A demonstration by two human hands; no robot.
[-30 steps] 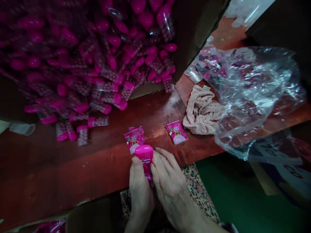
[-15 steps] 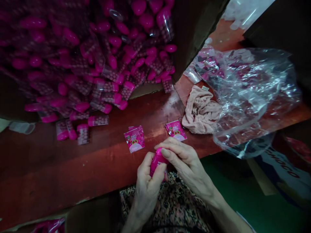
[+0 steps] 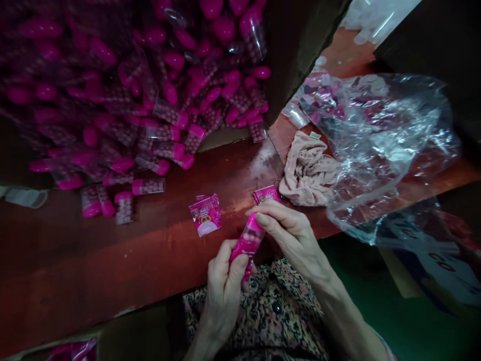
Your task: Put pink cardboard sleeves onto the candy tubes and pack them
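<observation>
Pink plastic tube (image 3: 248, 240), held tilted above the near edge of the red wooden bench (image 3: 93, 250): I read the left hand (image 3: 223, 296) curled closed round its lower end, the right hand (image 3: 289, 240) pinching its upper end, so the work looks like handling its pink wrapper, and the next move calls for both grips staying firm. A pink sachet (image 3: 205, 215) lies far of the hands, a second sachet (image 3: 266, 194) just beyond the right fingers (image 3: 263, 219), neither in the way. Loose tubes (image 3: 124, 207) spill from a cardboard carton (image 3: 293, 55) at far left; a crumpled towel (image 3: 308, 170) and clear plastic bag (image 3: 391, 145) sit right.
</observation>
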